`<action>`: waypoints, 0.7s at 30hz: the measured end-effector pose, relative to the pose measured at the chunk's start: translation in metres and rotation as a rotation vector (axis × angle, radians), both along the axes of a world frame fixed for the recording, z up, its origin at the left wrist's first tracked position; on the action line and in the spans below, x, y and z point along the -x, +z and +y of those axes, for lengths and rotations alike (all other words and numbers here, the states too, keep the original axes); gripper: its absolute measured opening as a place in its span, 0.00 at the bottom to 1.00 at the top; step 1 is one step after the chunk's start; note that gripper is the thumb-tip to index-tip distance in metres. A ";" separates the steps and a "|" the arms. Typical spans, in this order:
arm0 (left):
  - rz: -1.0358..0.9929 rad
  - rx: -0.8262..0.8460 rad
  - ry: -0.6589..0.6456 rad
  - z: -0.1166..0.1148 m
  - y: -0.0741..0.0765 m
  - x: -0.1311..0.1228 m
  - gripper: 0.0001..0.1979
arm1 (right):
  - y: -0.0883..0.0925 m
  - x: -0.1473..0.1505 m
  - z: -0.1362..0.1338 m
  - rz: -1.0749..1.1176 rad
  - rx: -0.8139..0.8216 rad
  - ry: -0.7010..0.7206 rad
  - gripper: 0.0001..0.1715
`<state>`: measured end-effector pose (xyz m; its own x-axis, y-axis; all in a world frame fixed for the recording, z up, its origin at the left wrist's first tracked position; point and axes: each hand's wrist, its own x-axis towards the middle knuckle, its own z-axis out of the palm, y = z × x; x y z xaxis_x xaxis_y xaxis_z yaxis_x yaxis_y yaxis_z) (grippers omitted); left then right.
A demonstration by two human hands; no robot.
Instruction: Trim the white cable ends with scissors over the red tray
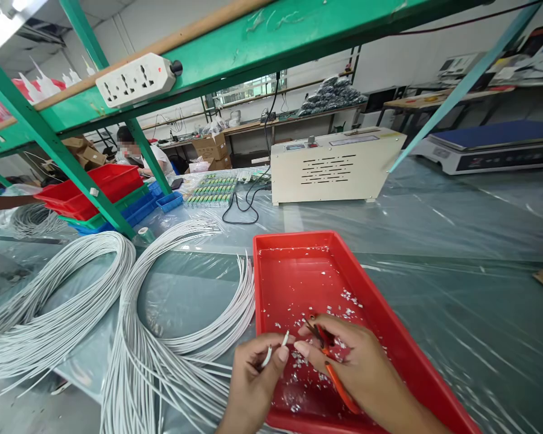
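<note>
Over the near part of a red tray (294,283), my left hand (256,377) is closed, pinching a white cable (285,339). A second short white piece (266,357) shows between its fingers; whether it belongs to the same cable I cannot tell. Just to the right, my right hand (366,371) is wrapped round small cutters with orange handles (341,389). Their dark jaws point up and left, close to the cable end but apart from it. Small white and clear scraps (350,298) lie scattered in the tray. Large coils of white cable (131,301) spread left of it.
A beige machine (335,169) stands behind the tray, a scale (493,147) to its right. Stacked bins (102,190), circuit boards (212,190) and a black cord (242,220) lie back left. A green frame with a power strip (136,81) crosses overhead. A person (151,157) sits beyond.
</note>
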<state>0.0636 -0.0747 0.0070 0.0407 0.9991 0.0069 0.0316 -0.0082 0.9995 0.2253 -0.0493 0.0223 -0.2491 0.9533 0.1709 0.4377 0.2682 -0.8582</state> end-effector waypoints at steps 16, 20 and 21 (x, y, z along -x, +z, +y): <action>0.090 0.009 -0.107 -0.009 0.011 -0.001 0.22 | -0.009 -0.011 -0.012 -0.589 -0.196 0.030 0.23; 0.117 -0.008 -0.105 -0.011 0.008 0.000 0.22 | -0.010 -0.010 -0.015 -0.600 -0.207 0.021 0.23; 0.125 -0.009 -0.108 -0.011 0.008 0.000 0.22 | -0.010 -0.010 -0.015 -0.602 -0.211 0.018 0.23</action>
<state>0.0637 -0.0860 0.0151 0.1494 0.9888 0.0039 0.1542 -0.0272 0.9877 0.2348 -0.0648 0.0119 -0.3754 0.9092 0.1801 0.8206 0.4163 -0.3915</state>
